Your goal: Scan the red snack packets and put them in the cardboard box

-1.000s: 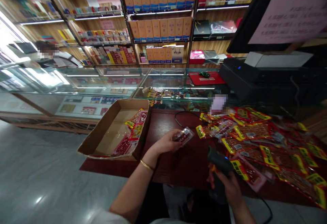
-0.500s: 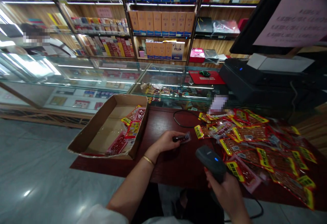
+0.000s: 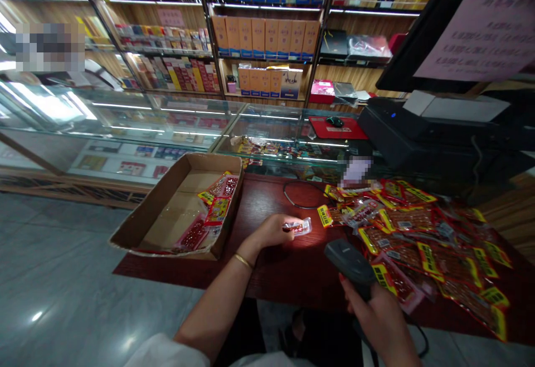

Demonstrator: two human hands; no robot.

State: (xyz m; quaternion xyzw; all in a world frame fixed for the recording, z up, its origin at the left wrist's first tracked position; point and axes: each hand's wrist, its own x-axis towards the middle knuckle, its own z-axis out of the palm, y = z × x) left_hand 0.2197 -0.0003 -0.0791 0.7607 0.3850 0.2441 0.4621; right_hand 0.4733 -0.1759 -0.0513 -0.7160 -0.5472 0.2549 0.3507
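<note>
"What do we have closest to us?"

"Our right hand (image 3: pixel 378 311), closed round a scanner (image 3: pixel 349 261), well to the right of the box (image 3: pixel 165 216). We hold its head towards the packet (image 3: pixel 302 226)."

"And our left hand (image 3: pixel 273 231)?"

"With it we pinch the packet by the end nearest the box, just to the box's right. Light falls on the table (image 3: pixel 284 278) beside it. Whether the packet touches the table, we cannot tell."

"What lies in the box?"

"A few packs (image 3: pixel 217 211), mostly along its right side."

"And further out?"

"We see a loose heap (image 3: pixel 434 250) of packs far to the right of the box. Behind the box runs a glass case (image 3: pixel 273 126), with a mouse (image 3: pixel 334 121) on a red mat (image 3: pixel 358 128) to the box's right. Furthest off, beyond the box, we see shelves of cartons (image 3: pixel 265 38)."
</note>
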